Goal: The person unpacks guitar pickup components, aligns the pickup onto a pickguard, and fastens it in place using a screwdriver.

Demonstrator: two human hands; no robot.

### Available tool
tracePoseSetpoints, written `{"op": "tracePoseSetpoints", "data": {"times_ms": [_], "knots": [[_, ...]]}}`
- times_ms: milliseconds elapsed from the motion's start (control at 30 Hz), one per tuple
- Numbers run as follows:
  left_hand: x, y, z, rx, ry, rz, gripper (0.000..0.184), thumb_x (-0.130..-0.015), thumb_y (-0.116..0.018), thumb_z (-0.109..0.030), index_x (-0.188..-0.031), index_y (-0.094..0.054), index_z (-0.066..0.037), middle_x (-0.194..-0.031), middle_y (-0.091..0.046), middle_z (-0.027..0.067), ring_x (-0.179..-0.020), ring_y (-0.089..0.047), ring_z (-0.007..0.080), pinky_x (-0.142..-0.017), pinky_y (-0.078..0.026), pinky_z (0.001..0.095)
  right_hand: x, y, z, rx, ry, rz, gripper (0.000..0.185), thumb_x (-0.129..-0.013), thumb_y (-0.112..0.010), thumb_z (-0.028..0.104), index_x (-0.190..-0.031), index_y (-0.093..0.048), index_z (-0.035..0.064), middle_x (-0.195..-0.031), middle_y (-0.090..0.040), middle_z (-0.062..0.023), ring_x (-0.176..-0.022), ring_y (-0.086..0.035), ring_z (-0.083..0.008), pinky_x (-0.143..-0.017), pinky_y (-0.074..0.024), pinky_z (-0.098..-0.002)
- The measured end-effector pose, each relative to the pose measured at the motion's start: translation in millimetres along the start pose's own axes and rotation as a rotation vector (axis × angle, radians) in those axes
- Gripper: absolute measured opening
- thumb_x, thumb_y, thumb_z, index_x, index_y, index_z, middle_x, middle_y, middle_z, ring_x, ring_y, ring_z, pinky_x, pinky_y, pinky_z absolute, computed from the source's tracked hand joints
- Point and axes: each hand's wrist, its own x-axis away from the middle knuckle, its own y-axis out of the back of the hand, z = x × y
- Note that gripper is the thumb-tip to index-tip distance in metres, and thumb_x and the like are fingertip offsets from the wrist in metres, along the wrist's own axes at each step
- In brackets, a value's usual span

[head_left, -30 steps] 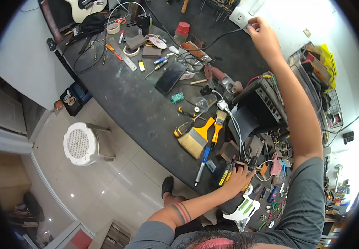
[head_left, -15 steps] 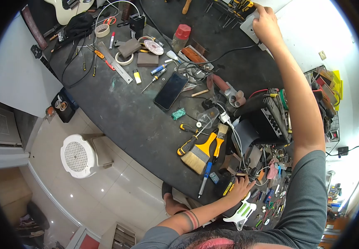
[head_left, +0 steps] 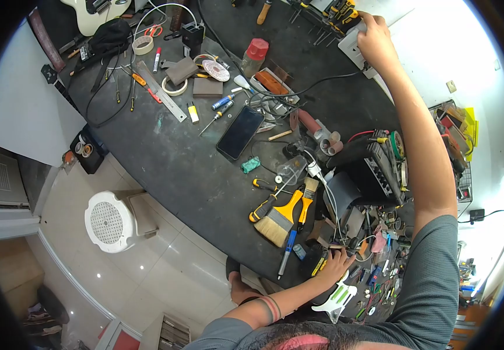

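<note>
My right hand (head_left: 378, 42) is raised at the far right of the bench, by a rack on the wall. Its fingertips close on the yellow-and-black handle of a screwdriver (head_left: 351, 14) at the rack's end; part of the grip is hidden. Other screwdrivers (head_left: 322, 38) hang beside it with shafts pointing down. Low in the view, my left hand (head_left: 337, 267) rests with fingers spread at the bench edge. It lies against a black-and-yellow tool (head_left: 320, 262), partly covered, whose kind I cannot make out. A white-and-green piece (head_left: 338, 297) sits just below that hand.
Paint brushes (head_left: 278, 221), a blue pen-like tool (head_left: 287, 255) and a phone (head_left: 240, 132) lie on the dark bench (head_left: 164, 151). A black amplifier-like box (head_left: 368, 166) stands to the right. Cables cross the bench. A white stool (head_left: 111, 221) stands on the floor.
The view has shifted slightly. My right hand stays at the screwdriver rack, its fingers now a little lower against the handle. My left hand has hardly moved.
</note>
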Motion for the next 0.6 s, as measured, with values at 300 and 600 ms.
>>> {"op": "tracePoseSetpoints", "data": {"times_ms": [300,600], "knots": [[-7,81,18,0.743,0.114,-0.001,0.073,-0.096,-0.068,-0.010,-0.166,-0.046,-0.005,-0.160,-0.051,0.0289,-0.147,-0.050,0.0471,-0.121,-0.043,0.0578,131,90,116,-0.248,0.201,0.103,0.047,-0.089,-0.070,0.000,-0.135,-0.068,0.0082,-0.138,-0.065,-0.0168,-0.133,-0.060,-0.0408,-0.115,-0.0467,-0.0528],[86,246,267,0.072,0.731,-0.644,0.038,-0.093,-0.070,-0.006,-0.131,-0.066,0.000,-0.137,-0.064,0.0224,-0.133,-0.057,0.0425,-0.115,-0.045,0.0522,396,153,190,-0.658,-0.008,0.988,0.030,-0.091,-0.078,0.014,-0.119,-0.073,0.0049,-0.121,-0.066,-0.0161,-0.122,-0.062,-0.0373,-0.104,-0.0493,-0.0500]]}}
